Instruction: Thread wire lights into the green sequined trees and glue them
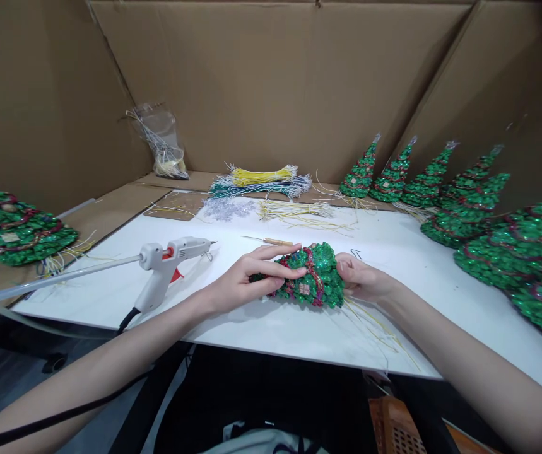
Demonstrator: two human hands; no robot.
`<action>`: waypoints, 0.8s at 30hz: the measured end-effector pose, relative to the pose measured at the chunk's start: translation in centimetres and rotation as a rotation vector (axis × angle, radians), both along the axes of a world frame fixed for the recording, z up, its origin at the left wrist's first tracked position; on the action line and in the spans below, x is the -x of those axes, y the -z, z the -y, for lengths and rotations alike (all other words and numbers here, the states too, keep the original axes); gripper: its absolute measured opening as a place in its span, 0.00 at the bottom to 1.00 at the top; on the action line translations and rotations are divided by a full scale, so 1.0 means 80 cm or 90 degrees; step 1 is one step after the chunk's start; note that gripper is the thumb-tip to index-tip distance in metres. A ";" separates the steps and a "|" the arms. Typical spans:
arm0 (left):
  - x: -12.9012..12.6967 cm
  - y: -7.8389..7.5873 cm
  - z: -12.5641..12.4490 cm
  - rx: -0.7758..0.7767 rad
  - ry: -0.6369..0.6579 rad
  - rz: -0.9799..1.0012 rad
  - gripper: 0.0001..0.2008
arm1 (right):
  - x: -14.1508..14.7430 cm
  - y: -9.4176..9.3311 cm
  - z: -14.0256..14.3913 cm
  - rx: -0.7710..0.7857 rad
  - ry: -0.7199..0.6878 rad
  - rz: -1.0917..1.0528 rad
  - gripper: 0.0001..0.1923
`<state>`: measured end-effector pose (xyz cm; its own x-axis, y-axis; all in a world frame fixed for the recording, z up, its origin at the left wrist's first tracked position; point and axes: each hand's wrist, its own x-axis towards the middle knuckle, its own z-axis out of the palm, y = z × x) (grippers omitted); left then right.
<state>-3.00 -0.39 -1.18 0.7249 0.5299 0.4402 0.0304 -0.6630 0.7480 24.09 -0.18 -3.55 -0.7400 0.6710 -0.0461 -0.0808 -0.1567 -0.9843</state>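
Note:
A small green sequin Christmas tree [315,271] with red trim lies on its side on the white table [394,252]. My left hand [247,280] wraps over its narrow end, fingers across the top. My right hand [360,277] grips its wide base, where thin yellow wires [375,325] trail out toward the table's front edge. A white hot glue gun [169,261] with a red trigger stands just left of my left hand, its nozzle pointing right.
Finished sequin trees line the right side [469,202], and more lie at the far left [12,224]. Bundles of yellow, green and silver wires [264,180] lie at the back. A wooden-handled awl [271,241] rests behind the tree. Cardboard walls [271,82] surround the table.

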 end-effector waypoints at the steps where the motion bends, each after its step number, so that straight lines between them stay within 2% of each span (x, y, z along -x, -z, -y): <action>1: 0.000 0.001 -0.001 0.009 0.001 0.009 0.16 | 0.001 0.000 0.001 -0.007 0.016 -0.023 0.29; 4: -0.001 0.004 -0.003 0.008 -0.011 0.012 0.16 | 0.002 0.001 0.002 -0.008 0.025 -0.068 0.30; 11: -0.003 0.004 -0.003 -0.053 -0.042 0.011 0.15 | 0.002 -0.001 0.001 0.010 0.026 -0.072 0.29; 15: -0.003 0.002 -0.003 -0.069 -0.038 0.006 0.15 | 0.001 -0.006 0.000 -0.002 -0.016 -0.048 0.27; 20: 0.002 -0.001 -0.003 -0.056 -0.024 -0.004 0.16 | -0.004 -0.009 -0.001 -0.004 -0.028 -0.007 0.28; 24: 0.005 0.000 -0.002 -0.018 -0.040 0.035 0.15 | -0.006 -0.008 -0.002 0.006 -0.029 0.004 0.28</action>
